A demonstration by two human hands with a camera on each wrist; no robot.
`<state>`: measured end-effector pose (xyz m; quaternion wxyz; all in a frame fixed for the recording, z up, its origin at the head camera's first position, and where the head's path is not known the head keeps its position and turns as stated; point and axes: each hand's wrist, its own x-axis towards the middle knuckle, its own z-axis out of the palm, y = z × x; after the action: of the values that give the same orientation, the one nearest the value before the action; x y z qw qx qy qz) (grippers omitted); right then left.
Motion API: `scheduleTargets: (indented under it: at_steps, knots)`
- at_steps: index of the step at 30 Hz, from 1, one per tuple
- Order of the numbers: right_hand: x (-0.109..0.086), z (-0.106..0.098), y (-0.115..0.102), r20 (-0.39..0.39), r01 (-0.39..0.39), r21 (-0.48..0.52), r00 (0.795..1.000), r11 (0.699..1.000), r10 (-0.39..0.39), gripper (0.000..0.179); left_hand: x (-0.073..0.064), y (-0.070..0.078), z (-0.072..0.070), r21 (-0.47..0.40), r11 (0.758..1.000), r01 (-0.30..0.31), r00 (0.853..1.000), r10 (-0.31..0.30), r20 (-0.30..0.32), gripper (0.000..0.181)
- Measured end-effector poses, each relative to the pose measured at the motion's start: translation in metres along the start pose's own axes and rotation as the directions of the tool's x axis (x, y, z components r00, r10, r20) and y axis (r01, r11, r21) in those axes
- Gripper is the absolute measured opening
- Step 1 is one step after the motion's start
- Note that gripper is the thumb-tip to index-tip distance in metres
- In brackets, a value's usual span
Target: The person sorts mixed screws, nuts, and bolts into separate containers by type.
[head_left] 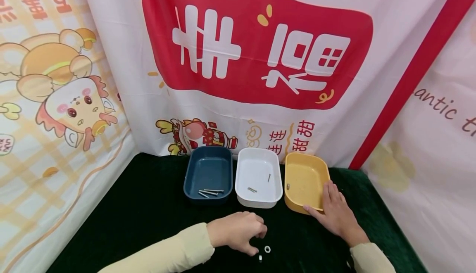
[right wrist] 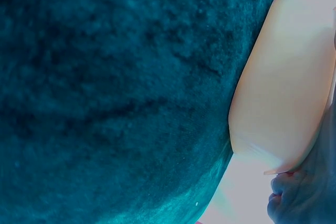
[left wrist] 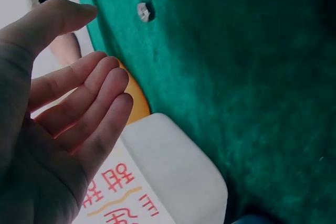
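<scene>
My left hand (head_left: 239, 231) hovers over the dark green cloth, its fingers loosely bent and apart from the thumb. Nothing lies between them in the left wrist view. Just beyond the thumb are two small metal nuts: one nut (head_left: 267, 249) lies flat with its hole showing, and the other nut (head_left: 260, 258) appears to stand on edge. At the right, my right hand (head_left: 340, 215) touches the near right corner of the yellow tray (head_left: 306, 160), fingers extended along its side and thumb at the front rim. Inside that tray, a small metal piece (head_left: 288, 186) rests by the left wall.
A white tray (head_left: 259, 200) stands in the middle with a few small screws (head_left: 252, 190) in it. To its left is a dark blue tray (head_left: 210, 172) holding several longer bolts (head_left: 210, 192). Printed cloth hangings (head_left: 256, 50) rise behind and beside the table.
</scene>
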<state>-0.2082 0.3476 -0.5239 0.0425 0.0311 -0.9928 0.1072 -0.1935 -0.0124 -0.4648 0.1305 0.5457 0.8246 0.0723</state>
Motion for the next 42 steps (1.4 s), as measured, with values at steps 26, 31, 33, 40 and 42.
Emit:
scheduleTargets:
  at_steps: [26, 31, 33, 40, 42]
  knots:
    - [-0.003, -0.003, -0.003, -0.004, -0.001, 0.011, 1.000, 1.000, 0.001, 0.123, 0.008, 0.009, 0.047, -0.052, 0.998, 0.028, 0.999, -0.027, 0.018, 0.013]
    - [-0.002, -0.004, -0.003, -0.008, 0.002, 0.006, 1.000, 1.000, -0.002, 0.123, 0.008, 0.008, 0.051, -0.054, 0.998, 0.026, 1.000, -0.025, 0.005, 0.012]
    - [-0.002, -0.004, -0.002, -0.011, 0.003, 0.003, 1.000, 1.000, -0.003, 0.124, 0.008, 0.008, 0.052, -0.061, 0.998, 0.024, 1.000, -0.024, 0.000, 0.011]
    - [-0.001, -0.002, -0.002, -0.016, 0.004, 0.005, 1.000, 1.000, -0.004, 0.123, 0.009, 0.006, 0.056, -0.086, 0.996, 0.028, 1.000, -0.029, -0.007, 0.010]
    - [-0.002, -0.002, -0.002, -0.012, 0.002, 0.003, 1.000, 1.000, -0.002, 0.123, 0.009, 0.006, 0.056, -0.092, 0.995, 0.030, 0.999, -0.031, -0.006, 0.010]
